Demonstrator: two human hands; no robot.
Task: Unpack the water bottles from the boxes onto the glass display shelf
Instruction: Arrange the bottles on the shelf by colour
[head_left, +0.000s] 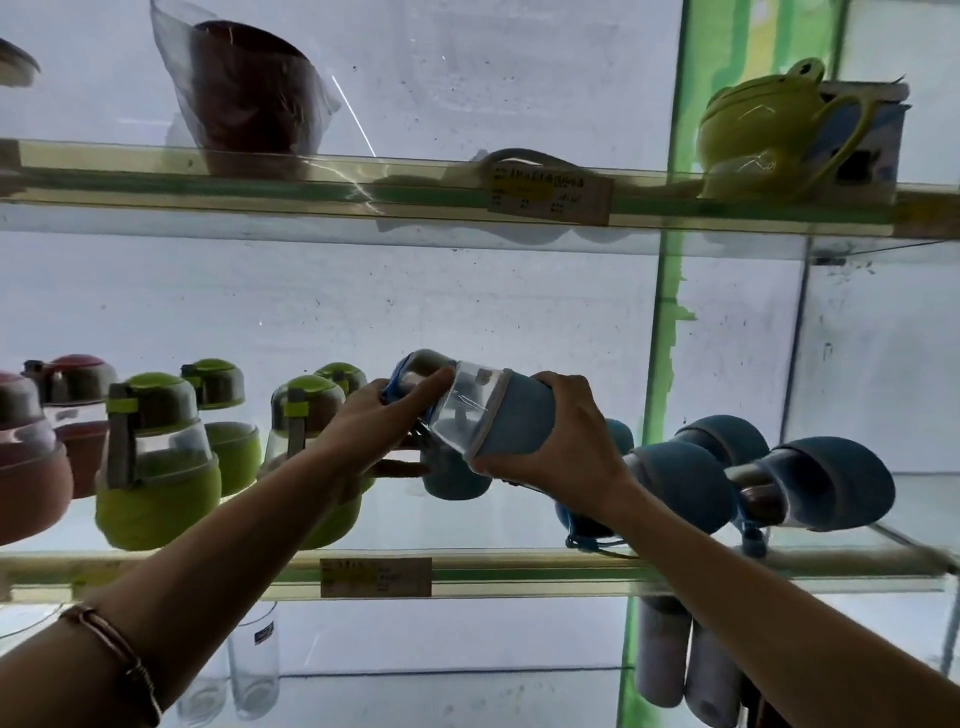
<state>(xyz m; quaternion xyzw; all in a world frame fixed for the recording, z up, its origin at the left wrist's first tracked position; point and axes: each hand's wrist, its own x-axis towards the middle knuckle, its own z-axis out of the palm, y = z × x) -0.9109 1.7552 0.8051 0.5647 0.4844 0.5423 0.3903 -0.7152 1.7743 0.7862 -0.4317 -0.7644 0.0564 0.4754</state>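
Both hands are holding one blue water bottle (483, 410) tilted on its side above the glass display shelf (519, 574), lid end pointing up and to the left. The right hand (550, 447) is wrapping its fingers and thumb round the blue sleeve at the bottle's base end. The left hand (384, 415) is gripping the lid end, with its index finger lying straight along the top of the cap and the other fingers curling underneath; a bracelet (119, 660) is sitting on that forearm.

Just below the left fingers, another blue bottle (457, 478) is standing on the shelf, partly hidden by the held one. To the left of the left fingers, green bottles (156, 462) are standing upright in two rows, close together, and red bottles (47, 447) are standing beyond them at the picture's left edge. To the right of the right fingers, more blue bottles (779, 467) are lying on their sides, one strap hanging over the shelf's front edge. The open stretch of glass is lying beneath the right wrist, between the standing blue bottle and the lying ones.

A price label (376, 577) is sitting on the front edge below the left forearm. Above the fingers, the upper shelf (311, 182) is carrying a bagged brown pot (249, 98) and a green frog teapot (769, 135).
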